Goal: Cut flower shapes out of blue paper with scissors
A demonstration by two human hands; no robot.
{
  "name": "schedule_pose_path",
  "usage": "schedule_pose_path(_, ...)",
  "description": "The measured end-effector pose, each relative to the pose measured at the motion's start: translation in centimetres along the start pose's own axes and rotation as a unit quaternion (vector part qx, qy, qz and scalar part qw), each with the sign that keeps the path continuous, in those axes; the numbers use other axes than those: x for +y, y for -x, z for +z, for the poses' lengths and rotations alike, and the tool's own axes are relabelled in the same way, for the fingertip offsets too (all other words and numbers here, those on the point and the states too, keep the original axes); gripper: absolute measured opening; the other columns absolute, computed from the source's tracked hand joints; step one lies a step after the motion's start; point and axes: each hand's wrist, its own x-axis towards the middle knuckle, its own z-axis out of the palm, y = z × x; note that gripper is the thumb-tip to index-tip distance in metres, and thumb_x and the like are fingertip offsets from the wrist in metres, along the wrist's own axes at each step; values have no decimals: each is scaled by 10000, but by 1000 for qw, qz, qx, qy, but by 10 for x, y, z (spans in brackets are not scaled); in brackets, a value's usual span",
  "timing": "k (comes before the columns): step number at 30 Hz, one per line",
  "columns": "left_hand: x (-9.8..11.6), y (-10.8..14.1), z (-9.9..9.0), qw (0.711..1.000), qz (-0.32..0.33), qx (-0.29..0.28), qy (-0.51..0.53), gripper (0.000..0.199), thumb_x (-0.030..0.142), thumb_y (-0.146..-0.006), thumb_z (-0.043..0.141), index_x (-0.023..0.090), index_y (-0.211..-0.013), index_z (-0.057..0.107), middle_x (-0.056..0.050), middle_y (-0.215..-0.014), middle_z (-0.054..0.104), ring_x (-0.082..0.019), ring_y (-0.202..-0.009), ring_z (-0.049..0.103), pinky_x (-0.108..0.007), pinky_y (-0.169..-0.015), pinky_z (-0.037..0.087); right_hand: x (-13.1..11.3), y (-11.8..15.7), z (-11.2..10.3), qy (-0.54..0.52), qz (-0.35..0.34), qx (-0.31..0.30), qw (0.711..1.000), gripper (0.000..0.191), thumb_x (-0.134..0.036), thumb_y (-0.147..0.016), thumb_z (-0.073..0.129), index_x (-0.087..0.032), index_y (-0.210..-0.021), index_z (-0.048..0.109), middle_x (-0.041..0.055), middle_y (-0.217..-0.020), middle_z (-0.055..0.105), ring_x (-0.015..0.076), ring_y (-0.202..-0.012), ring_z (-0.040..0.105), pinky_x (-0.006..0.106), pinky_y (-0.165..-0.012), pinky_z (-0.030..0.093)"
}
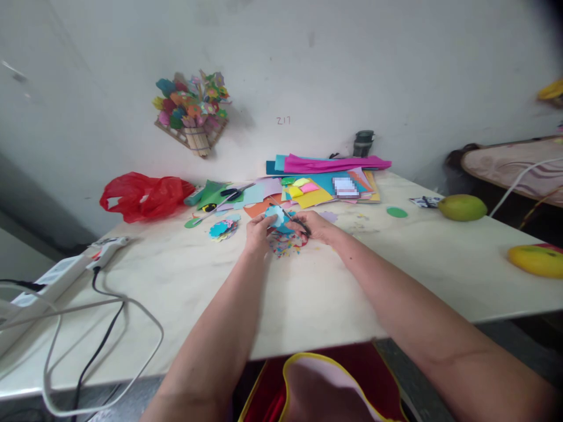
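My left hand is closed on a blue scalloped paper piece held above the table. Dark-handled scissors are in my right hand, their blades pointing up and left against the blue paper. Beneath the hands lies a pile of small coloured paper scraps. Left of my left hand, a stack of scalloped paper shapes rests on the white table.
Coloured sheets and pink rolled paper lie along the wall. A red plastic bag, a power strip and cables are at left. A green disc, a green mango and a yellow mango are at right.
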Motion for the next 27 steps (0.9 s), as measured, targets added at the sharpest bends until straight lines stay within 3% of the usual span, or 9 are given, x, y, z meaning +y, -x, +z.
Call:
schedule_pose_path(8,0,-3,-4,998,21,-52,-42,239,259,-447,818,148,-547,632,-12,-545,607,-118,-507,544,-254,-556,475,5,-3,-10,-14,-5,22,1000,329,-318,-632,826,-162,-656,538,-44,-428,523,69,-330,432,190,-326,335)
schedule_pose_path(15,-5,-3,-6,990,0,-115,-79,243,273,-469,837,146,-533,640,-31,-564,630,-124,-512,561,-251,-550,471,7,-6,-17,-17,-35,81,996,394,-397,-602,820,-154,-825,605,-3,-581,632,92,-411,519,173,-320,244)
schedule_pose_path(23,-8,-1,-8,972,-23,-196,-131,207,276,-504,833,145,-570,687,-66,-577,651,-138,-497,574,-252,-506,467,-2,-1,-14,-78,-72,70,992,445,-282,-497,841,-160,-842,587,-60,-582,579,90,-510,536,201,-484,409)
schedule_pose_path(27,-9,-1,-8,966,-38,-218,-136,212,273,-496,838,148,-581,690,-70,-572,648,-154,-498,584,-264,-492,463,-4,0,-13,-76,-72,54,993,407,-202,-498,817,-163,-832,588,-65,-585,583,83,-505,519,212,-520,431)
